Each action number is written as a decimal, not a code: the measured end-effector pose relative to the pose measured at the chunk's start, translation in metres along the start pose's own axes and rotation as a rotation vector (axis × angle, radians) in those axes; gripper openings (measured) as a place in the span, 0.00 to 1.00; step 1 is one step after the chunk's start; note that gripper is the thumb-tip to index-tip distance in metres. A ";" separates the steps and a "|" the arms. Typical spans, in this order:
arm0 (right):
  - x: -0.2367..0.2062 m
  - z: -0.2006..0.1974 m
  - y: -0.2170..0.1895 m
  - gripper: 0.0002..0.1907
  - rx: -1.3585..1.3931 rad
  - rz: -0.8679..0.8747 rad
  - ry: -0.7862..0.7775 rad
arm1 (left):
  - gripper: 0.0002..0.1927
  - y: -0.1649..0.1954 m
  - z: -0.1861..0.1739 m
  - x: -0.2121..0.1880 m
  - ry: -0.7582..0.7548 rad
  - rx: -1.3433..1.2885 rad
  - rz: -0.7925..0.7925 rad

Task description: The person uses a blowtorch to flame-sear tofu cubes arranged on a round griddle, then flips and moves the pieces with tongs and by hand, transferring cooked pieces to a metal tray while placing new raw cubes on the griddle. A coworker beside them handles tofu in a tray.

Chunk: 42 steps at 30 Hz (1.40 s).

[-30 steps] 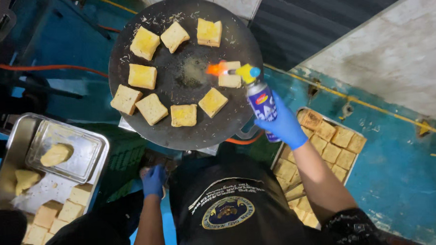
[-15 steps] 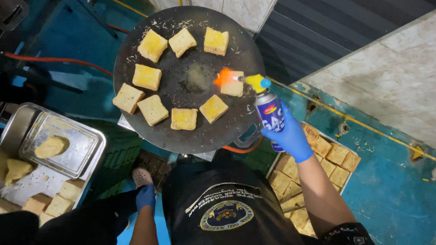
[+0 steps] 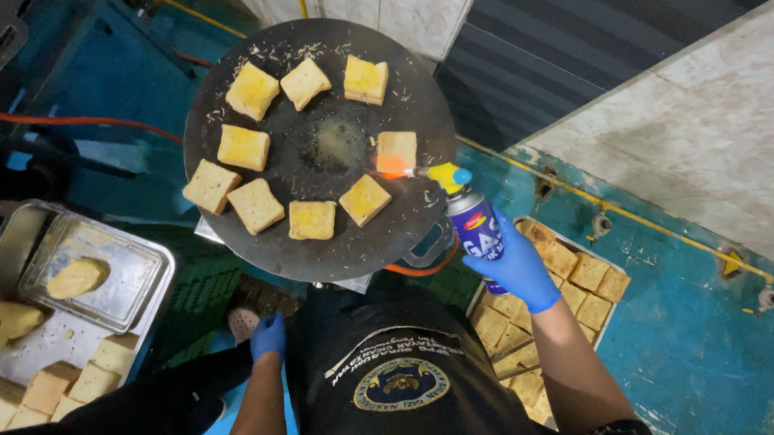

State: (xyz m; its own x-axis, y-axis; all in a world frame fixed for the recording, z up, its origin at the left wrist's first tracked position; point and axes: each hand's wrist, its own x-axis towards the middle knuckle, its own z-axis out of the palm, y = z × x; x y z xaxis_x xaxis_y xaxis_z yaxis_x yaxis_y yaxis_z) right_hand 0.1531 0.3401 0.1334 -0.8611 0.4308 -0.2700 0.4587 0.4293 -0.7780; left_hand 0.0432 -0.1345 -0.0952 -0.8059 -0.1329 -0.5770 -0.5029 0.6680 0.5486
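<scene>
**Torch on the toast: flame licks one square at the pan's right edge**

Far left, a steel tray (image 3: 6, 260) w/ pale lumps in it and a smaller tray (image 3: 138, 289) stacked on top; plain bread squares (image 3: 51, 389) line its near end. Nobody's touching those.

Moving in: left hand (image 3: 269, 336), blue glove, hangs low beside the dark apron (image 3: 402, 373), fingers loosely curled, nothing in it, arm dropped straight down. Well clear of the heat.

Centre stage, the round black pan (image 3: 319, 246), crumbs scattered, nine toast squares in a ring. The one at right, the torched square (image 3: 396, 150), glows orange at its lower corner where the flame (image 3: 389, 167) hits.

Right of that, the gas torch can (image 3: 473, 231), yellow nozzle pointing left and slightly up at the square. Right hand (image 3: 518, 268), also blue-gloved, is wrapped tight round the can's body, fingers fully closed on it, forearm angled up from the lower right, wrist tipped so the nozzle stays near-level over the pan's rim. Whether a finger's on the trigger, can't tell from up here.

To do this well, I'd say: keep the flame sweeping, not parked on one corner, so it browns evenly; hold the can apart from the hot rim.

Far right: second tray (image 3: 613, 308) of browned squares on the blue floor (image 3: 697, 352).
</scene>
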 end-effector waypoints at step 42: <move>0.009 0.019 0.061 0.45 0.399 0.113 -0.026 | 0.26 -0.011 -0.035 -0.016 0.039 0.099 -0.098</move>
State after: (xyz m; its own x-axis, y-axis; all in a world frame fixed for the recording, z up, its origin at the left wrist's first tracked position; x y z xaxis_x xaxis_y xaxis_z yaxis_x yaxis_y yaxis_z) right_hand 0.1697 0.3550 0.0725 -0.8180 0.4347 -0.3766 0.4339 0.0365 -0.9002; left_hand 0.0510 -0.1654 -0.0708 -0.7667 -0.2282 -0.6000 -0.5481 0.7194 0.4268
